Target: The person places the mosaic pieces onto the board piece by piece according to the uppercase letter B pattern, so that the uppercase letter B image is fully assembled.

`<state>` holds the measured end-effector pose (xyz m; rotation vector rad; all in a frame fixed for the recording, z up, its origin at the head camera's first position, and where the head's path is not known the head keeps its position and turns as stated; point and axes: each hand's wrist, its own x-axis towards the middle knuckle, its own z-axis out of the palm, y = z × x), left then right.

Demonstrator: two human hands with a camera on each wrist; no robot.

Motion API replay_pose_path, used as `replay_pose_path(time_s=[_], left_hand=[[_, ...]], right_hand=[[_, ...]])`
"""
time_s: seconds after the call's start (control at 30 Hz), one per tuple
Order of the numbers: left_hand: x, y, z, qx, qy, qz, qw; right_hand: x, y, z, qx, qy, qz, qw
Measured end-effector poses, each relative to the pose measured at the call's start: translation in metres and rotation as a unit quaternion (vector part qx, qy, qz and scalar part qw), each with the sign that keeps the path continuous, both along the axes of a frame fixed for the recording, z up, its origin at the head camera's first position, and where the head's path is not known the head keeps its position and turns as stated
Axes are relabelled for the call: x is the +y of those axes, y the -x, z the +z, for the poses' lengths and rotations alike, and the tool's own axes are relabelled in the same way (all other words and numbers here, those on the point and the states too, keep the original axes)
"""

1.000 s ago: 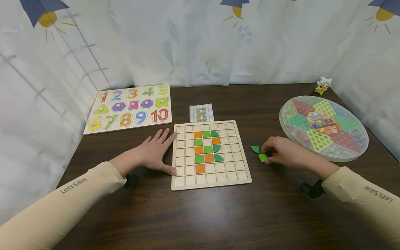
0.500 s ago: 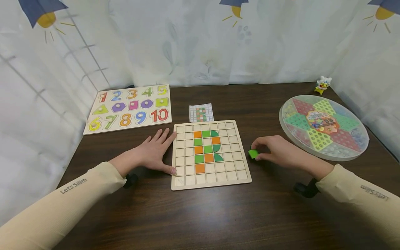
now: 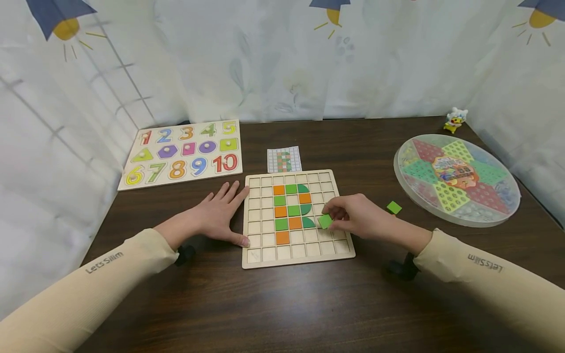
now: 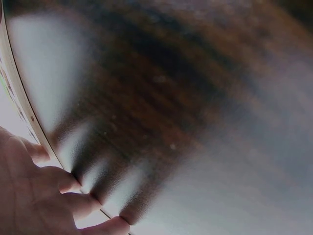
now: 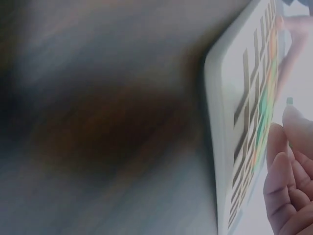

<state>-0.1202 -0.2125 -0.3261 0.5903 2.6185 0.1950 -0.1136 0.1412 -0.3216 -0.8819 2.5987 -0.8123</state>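
My right hand (image 3: 362, 215) pinches a light green square tile (image 3: 325, 221) between thumb and fingers, over the right part of the wooden grid board (image 3: 299, 251). In the right wrist view, curled fingers (image 5: 278, 178) show beside the board, with only a sliver of green. On the board, orange squares (image 3: 282, 238), green squares (image 3: 281, 224) and dark green curved tiles (image 3: 308, 222) form a pattern. My left hand (image 3: 212, 218) lies with spread fingers along the board's left edge, its thumb at the lower left rim. In the left wrist view, several fingertips (image 4: 117, 225) meet the rim.
A small printed pattern card (image 3: 284, 160) lies behind the board. Another green square tile (image 3: 394, 208) overlaps an orange piece at the right. A number puzzle (image 3: 181, 154) stands back left; a round game box (image 3: 456, 181) and a small figurine (image 3: 455, 120) are at the right.
My right hand has picked up a green square tile from the pieces at the right and carried it left, over the board. The left hand has stayed in place.
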Motion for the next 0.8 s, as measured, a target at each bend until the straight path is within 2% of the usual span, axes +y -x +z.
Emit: replay_pose_path(time_s=[0.2, 0.57, 0.8], left_hand=[[0.001, 0.0, 0.0, 0.0, 0.002, 0.001, 1.0], [-0.001, 0.003, -0.003, -0.001, 0.007, 0.002, 1.0], [-0.001, 0.003, -0.002, -0.002, 0.009, 0.001, 1.0]], right_hand=[[-0.021, -0.004, 0.001, -0.021, 0.013, 0.027, 0.9993], [-0.056, -0.018, 0.001, -0.041, 0.009, 0.104, 0.9937], [-0.067, -0.023, 0.0, -0.03, 0.012, 0.118, 0.9925]])
